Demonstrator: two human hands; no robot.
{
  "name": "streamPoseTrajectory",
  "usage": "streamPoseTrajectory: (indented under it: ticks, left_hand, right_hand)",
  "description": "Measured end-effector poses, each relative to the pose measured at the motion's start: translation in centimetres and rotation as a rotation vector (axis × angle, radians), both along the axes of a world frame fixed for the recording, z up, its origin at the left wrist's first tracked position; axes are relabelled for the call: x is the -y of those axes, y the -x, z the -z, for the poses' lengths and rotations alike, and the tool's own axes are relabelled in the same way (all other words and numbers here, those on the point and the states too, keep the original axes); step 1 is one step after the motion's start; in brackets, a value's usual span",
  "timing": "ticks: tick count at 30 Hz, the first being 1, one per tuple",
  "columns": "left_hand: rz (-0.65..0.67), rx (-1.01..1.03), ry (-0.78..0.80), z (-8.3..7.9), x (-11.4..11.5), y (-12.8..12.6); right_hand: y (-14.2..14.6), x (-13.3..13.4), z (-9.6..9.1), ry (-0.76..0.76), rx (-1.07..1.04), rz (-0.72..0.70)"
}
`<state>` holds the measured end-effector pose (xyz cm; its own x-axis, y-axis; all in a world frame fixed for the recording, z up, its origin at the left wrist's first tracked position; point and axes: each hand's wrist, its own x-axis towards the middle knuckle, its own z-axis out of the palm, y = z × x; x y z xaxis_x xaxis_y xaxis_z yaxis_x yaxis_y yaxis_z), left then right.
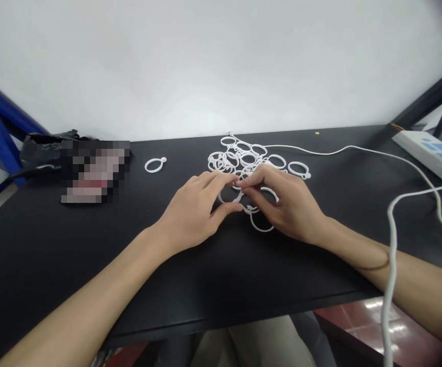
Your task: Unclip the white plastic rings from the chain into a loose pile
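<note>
Slim, tangled white rings (226, 163) show small round eyelets; right hand (291, 204) pinches 1, left hand (190, 214) grip unclear; box (419, 145) print illegible.

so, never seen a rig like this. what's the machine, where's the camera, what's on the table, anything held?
No machine: just a person's bare left hand and right hand. There's one view, from a head-worn camera looking forward and down. On the black table lie a heap of white rings and one separate ring, with a black bag on the left. A white cord crosses in front of the right forearm. The fingers of both hands come together over the near rings; exactly what they pinch is too small to tell.
</note>
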<state>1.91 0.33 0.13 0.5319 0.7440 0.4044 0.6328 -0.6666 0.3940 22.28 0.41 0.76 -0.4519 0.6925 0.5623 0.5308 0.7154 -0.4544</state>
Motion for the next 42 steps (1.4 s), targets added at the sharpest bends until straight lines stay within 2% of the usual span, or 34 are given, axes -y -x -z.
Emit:
streamPoseTrajectory:
  ticks: [6,9,11,16,20,29,34,37,40,42]
  left_hand:
    - [-0.019,-0.005,-0.005,0.1,-0.4,0.2]
    - [-0.058,-0.059,-0.037,0.3,-0.8,0.4]
    - [-0.150,-0.115,-0.082,0.3,-1.2,0.8]
    - [-0.518,-0.319,-0.173,0.4,-2.8,2.9]
    - [-0.629,-0.436,-0.169,0.8,-4.0,5.1]
    - [-0.652,-0.442,-0.039,2.0,-4.9,6.7]
    - [-0.663,-0.347,-0.120,1.1,-4.7,6.2]
    - [-0.506,-0.150,-0.157,-0.2,-3.4,4.2]
    - [-0.315,0.078,0.078,-1.2,-1.7,1.8]
    - [-0.264,0.174,0.238,-1.4,-0.8,0.6]
  right_hand:
    - [0.0,-0.3,0.4,0.000,0.025,0.043]
    - [-0.2,-0.7,0.7,-0.050,0.104,0.096]
    - [-0.4,-0.9,0.8,-0.084,0.185,0.129]
    - [-0.7,-1.4,1.3,-0.088,0.329,0.153]
    - [-0.7,-1.5,1.6,-0.107,0.359,0.160]
    - [-0.9,-1.7,1.5,-0.132,0.368,0.122]
    - [-0.5,-1.2,1.0,-0.193,0.273,0.130]
    - [-0.1,-0.8,0.7,-0.250,0.220,0.137]
    - [0.2,-0.4,0.8,-0.308,0.197,0.122]
    - [0.4,-0.2,0.9,-0.329,0.203,0.112]
